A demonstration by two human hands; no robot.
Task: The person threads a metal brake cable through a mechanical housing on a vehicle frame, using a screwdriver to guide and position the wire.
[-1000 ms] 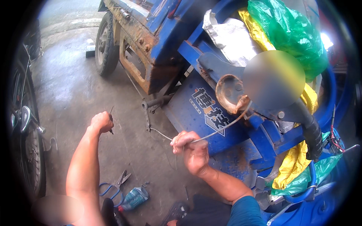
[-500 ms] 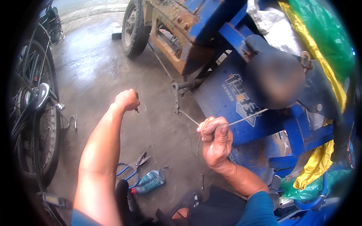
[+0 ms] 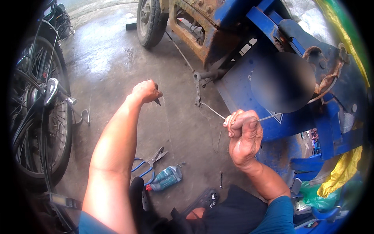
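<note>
My right hand (image 3: 245,130) is closed in a fist around a thin grey cable (image 3: 213,110). To the left, the cable runs to a rusty lever (image 3: 198,87) under the vehicle; to the right, it goes on past a blurred round patch toward blue metal parts. My left hand (image 3: 146,92) is a closed fist above the concrete floor, left of the lever. From it sticks the pointed dark end of a slim tool (image 3: 157,102), its kind hidden by the fingers. Blue-handled scissors (image 3: 155,157) and a clear bottle with a red cap (image 3: 166,178) lie on the floor below.
A rusty blue vehicle frame (image 3: 202,35) with a tyre (image 3: 154,25) fills the top. A blue panel (image 3: 241,89) stands right of the lever. At left is a bicycle wheel (image 3: 54,128). Yellow sheeting (image 3: 339,175) hangs at the right. A small metal tool (image 3: 221,180) lies near my shoe.
The whole view has shifted, so the scene sits farther right and higher. Both fists keep their grips, the right on the cable and the left on the dark tool.
</note>
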